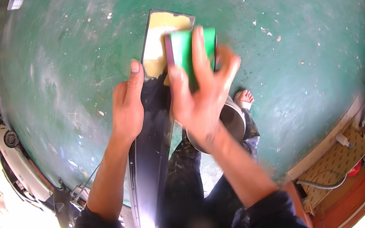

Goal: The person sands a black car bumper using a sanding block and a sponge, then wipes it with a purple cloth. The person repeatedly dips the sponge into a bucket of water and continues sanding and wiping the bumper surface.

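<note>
A long, narrow black panel (156, 119) stretches away from me, with a pale yellow filler patch (158, 25) on its far end. My right hand (200, 95) grips a green sanding block (182, 49) with a dark purplish side. The block lies over the right part of the patch, and both block and hand are slightly blurred. My left hand (127, 109) holds the panel's left edge just short of the patch. Its thumb points forward along the edge, while the other fingers are curled and partly hidden.
Partly hidden by my right forearm, a round bucket (238, 118) stands near my legs. A foot (244, 97) shows just beyond it on the worn green floor (289, 83). Far left is a white car (26, 167); at right, a patterned board (336, 164) carries a hose.
</note>
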The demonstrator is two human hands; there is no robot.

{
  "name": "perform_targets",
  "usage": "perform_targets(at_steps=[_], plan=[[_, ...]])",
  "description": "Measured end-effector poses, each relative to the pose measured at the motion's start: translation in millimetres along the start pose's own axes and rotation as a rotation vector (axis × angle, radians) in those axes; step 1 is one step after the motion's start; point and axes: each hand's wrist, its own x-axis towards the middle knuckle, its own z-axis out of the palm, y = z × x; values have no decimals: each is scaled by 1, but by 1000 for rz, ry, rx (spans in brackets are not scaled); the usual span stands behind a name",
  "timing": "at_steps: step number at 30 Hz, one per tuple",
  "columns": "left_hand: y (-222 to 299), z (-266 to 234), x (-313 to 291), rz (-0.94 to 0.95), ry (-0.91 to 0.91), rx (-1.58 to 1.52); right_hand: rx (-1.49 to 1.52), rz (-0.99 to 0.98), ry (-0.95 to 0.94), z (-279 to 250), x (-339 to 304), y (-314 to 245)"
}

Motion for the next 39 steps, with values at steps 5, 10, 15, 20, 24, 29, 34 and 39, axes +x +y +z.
perform_targets(at_steps=[5, 10, 15, 20, 24, 29, 34, 39], plan=[[-20, -6, 16, 7, -77, 8, 59, 98, -173, -30, -74, -25], [-9, 5, 4, 15, 31, 41, -3, 40, 115, 10, 19, 4], [-17, 5, 11, 31, -12, -44, 32, 258, -236, -41, -116, -45], [-23, 0, 14, -1, 0, -83, -14, 254, -112, -16, -59, -23], [-20, 7, 10, -1, 41, -111, -43, 268, -125, -25, -78, -28], [-20, 5, 11, -9, -35, -67, -54, 165, -96, -24, -51, -13], [-27, 7, 16, 92, -102, -127, -20, 138, -67, -18, -47, -8], [-21, 6, 12, 98, -150, -131, -18, -11, -114, -25, -35, 4]])
